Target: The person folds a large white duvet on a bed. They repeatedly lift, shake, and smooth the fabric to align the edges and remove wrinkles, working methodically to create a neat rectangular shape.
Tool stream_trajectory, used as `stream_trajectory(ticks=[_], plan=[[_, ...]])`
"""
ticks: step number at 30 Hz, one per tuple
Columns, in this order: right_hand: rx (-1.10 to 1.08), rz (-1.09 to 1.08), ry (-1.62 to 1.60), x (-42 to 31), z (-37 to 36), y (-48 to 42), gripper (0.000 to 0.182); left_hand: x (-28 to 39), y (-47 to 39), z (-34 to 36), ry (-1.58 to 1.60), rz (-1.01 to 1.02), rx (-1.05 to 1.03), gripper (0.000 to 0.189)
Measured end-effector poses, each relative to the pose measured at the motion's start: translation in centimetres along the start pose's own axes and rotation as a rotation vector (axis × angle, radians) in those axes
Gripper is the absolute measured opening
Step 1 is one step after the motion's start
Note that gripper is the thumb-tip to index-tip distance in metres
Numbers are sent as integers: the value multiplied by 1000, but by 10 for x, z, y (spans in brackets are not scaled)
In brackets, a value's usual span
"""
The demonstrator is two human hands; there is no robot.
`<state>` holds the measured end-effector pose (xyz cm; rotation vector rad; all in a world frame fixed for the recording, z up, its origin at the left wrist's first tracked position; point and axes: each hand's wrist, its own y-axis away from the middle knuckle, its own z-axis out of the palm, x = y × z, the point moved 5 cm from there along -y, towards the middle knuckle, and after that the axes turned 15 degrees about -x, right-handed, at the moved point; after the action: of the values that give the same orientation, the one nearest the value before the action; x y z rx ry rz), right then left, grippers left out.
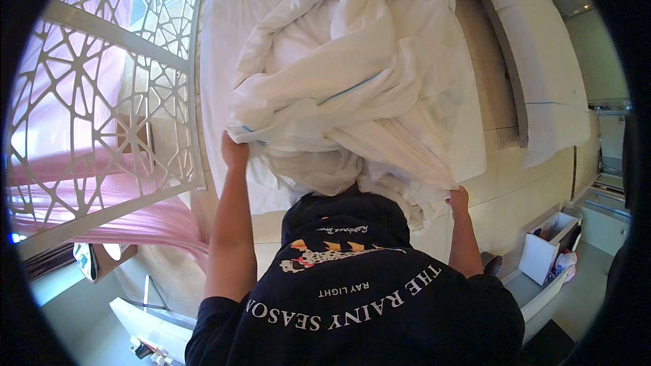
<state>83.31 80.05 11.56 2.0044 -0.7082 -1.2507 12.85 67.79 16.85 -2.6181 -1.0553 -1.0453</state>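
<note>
A large white duvet (325,91) lies bunched in folds on a bed with a white sheet (224,35). Thin blue lines run along parts of its cloth. My left hand (235,151) grips the duvet's near left edge, by the end of a blue line. At the near right my right hand (459,198) pinches a corner of the white cloth and holds it stretched out past the mattress. Between my hands, loose cloth hangs in crumpled folds against the front of my black T-shirt (346,274). The fingers of both hands are partly hidden.
A white lattice screen (107,81) stands left of the bed, with pink curtains (152,213) behind and below it. To the right, across a strip of tiled floor (503,173), is another bed with white bedding (544,71). A white box (539,254) holding items sits at lower right.
</note>
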Motion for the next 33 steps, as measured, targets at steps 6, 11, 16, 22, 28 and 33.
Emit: stream_trajectory(ticks=[6, 11, 16, 22, 28, 33], plan=[[187, -1066, 1150, -159, 160, 83, 52, -20, 67, 82, 130, -51, -434, 49], [-171, -972, 1185, -178, 277, 49, 52, 52, 122, 116, 169, 7, -1010, 52], [54, -764, 1657, -174, 319, -16, 45, 83, 138, 118, -399, 663, -845, 47], [-344, -716, 1145, -196, 332, -26, 33, 29, 77, 121, 459, -181, -687, 36], [-498, -798, 652, -242, 335, 61, 27, 18, 14, 136, 502, -277, -364, 23], [-567, -861, 767, -259, 324, 146, 24, -24, -16, 193, 1016, -571, -488, 31]])
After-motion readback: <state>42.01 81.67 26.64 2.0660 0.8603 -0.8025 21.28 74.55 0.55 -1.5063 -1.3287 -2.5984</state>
